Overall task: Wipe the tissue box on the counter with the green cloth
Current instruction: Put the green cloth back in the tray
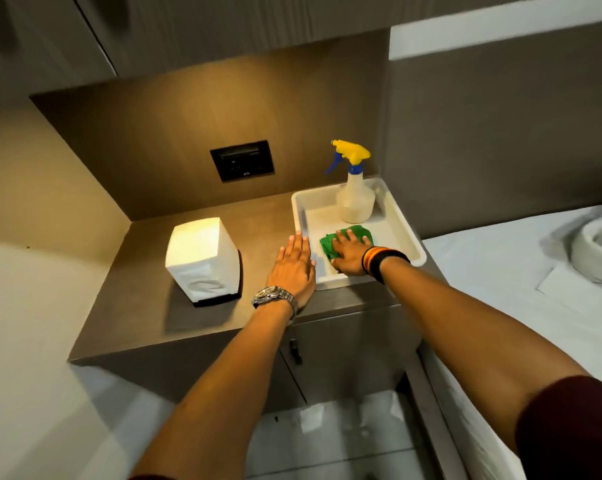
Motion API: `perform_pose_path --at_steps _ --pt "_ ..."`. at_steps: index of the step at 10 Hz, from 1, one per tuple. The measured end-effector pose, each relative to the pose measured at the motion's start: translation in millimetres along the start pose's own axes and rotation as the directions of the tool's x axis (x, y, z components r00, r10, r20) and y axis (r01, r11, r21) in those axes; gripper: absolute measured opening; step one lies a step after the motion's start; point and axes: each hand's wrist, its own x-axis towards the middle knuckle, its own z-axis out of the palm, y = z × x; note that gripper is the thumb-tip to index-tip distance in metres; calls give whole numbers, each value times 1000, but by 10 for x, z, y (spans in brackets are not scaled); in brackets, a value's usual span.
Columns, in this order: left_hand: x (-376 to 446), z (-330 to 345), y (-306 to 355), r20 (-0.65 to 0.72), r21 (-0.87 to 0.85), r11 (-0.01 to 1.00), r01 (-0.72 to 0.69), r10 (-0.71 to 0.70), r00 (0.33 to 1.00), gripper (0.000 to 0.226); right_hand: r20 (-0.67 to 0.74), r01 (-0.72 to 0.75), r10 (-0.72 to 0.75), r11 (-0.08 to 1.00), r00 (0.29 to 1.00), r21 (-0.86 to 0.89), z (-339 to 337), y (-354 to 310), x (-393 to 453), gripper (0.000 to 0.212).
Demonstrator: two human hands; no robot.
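Observation:
A white tissue box [202, 261] stands upright on the left part of the brown counter [143, 306]. The crumpled green cloth [360, 234] lies in a white tray [401, 223] on the counter's right side. My right hand [348, 252] rests flat on top of the cloth with fingers spread, covering its near half. My left hand [294, 268], with a metal watch on the wrist, lies palm down on the bare counter between the tissue box and the tray, fingers apart and holding nothing.
A spray bottle [355, 195] with a yellow and blue trigger stands at the back of the tray. A dark socket panel [242, 160] sits in the back wall. A bed with white sheets [521, 271] borders the counter on the right. Cabinet doors [327, 355] are below.

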Motion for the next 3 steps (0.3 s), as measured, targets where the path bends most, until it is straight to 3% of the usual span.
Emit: perform_pose_path --at_steps 1,2,3 --pt "-63 -97 16 -16 -2 1000 -15 15 1000 61 49 -50 50 999 998 5 -13 -59 -17 71" --pt "-197 -305 29 -120 -19 998 -51 49 992 61 -48 -23 29 993 998 117 -68 -119 -202 67" --pt "-437 -665 98 -284 -8 985 -170 161 945 59 -299 93 -20 968 954 232 -13 -334 -692 59"
